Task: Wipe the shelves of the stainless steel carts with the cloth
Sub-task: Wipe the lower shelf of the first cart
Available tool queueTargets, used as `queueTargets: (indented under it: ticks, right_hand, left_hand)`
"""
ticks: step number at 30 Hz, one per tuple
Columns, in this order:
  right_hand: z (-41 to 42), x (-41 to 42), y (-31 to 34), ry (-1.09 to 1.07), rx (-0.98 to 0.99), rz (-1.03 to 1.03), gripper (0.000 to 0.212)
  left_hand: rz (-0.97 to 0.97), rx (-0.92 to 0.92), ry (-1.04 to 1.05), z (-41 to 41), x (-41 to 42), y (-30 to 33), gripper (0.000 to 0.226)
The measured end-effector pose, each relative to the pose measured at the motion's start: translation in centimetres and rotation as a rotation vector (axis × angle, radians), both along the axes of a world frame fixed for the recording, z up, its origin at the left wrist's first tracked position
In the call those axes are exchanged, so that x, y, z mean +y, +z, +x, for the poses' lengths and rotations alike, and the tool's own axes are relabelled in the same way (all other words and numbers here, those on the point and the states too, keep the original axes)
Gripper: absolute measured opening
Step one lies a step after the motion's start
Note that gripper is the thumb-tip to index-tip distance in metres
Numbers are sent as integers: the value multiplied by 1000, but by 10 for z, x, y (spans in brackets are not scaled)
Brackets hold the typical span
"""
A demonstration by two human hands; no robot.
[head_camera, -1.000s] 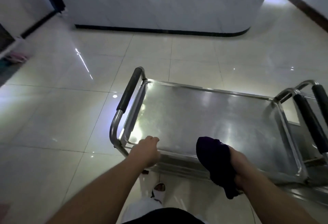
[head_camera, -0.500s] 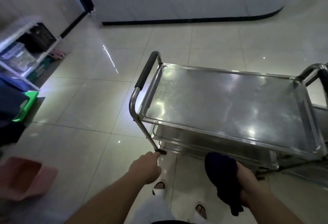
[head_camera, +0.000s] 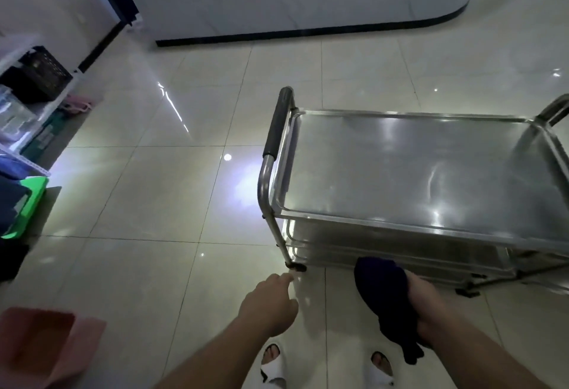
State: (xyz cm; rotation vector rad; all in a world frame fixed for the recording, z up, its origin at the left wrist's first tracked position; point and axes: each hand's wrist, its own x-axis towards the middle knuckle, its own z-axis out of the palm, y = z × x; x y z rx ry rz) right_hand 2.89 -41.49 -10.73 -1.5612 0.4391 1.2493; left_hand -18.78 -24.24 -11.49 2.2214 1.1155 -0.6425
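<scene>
Moved: the left hand [head_camera: 267,307] has let go of the cart's near rim and now hangs free over the floor, fingers loosely curled, holding nothing; the view has backed off, so the cart [head_camera: 409,179] now sits at 2 o'clock.
Right hand: the right hand [head_camera: 426,311] grips the dark cloth [head_camera: 383,294], bunched, at 5 o'clock, just short of the cart's lower shelves [head_camera: 400,248].
Top shelf: bare and shiny, no cloth on it.
Meaning: wiping is paused; likely the lower shelves come next.
Surroundings: a pink basin [head_camera: 46,345] at 8 o'clock.
</scene>
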Motion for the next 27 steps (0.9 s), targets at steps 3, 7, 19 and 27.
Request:
queueTargets:
  ticks: [3,7,19,27]
  right_hand:
    - [-33,22,-5,5,-30,-14,39]
    - [-61,39,-12,33,3,-66,42]
    - [-19,42,-75,88,78,-55,46]
    - [27,48,-147,75,88,-47,46]
  left_hand:
    - [-33,-11,7,-22,28,-16,57]
    - [-56,2,12,-39,49,-39,57]
    - [-47,91,128,-31,34,-105,55]
    - [-83,43,288,-6,10,-173,56]
